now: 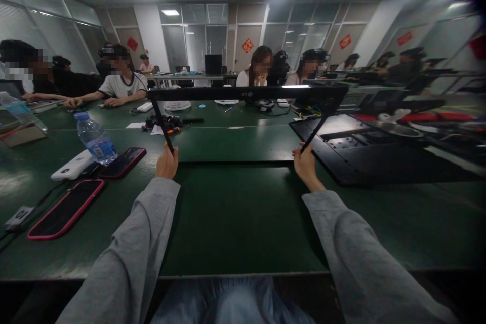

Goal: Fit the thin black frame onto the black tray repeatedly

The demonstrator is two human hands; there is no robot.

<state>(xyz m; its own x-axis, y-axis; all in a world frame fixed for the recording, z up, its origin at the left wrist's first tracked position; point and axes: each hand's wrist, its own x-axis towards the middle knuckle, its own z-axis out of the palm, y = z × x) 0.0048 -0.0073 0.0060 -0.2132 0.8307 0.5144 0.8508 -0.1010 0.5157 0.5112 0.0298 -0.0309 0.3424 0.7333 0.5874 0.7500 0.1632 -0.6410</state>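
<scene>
I hold a thin black monitor bezel [228, 93], a hollow rectangular frame tilted up above the green table. Its wider far bar carries a small pale logo, and the table shows through the opening. My left hand [167, 162] is closed round the lower end of its left side. On the right side, my right hand [305, 164] grips the matching spot between thumb and fingers. Just beyond my right hand lies a large black monitor panel [364, 162] on the table, with fittings along its middle.
To the left are a water bottle [94, 136], a white power bank [72, 165] with a cable and two red-edged phones [66, 210]. Farther across the green table [243, 223] lie black gear [163, 122] and a white round basket [177, 105]. Several people sit beyond.
</scene>
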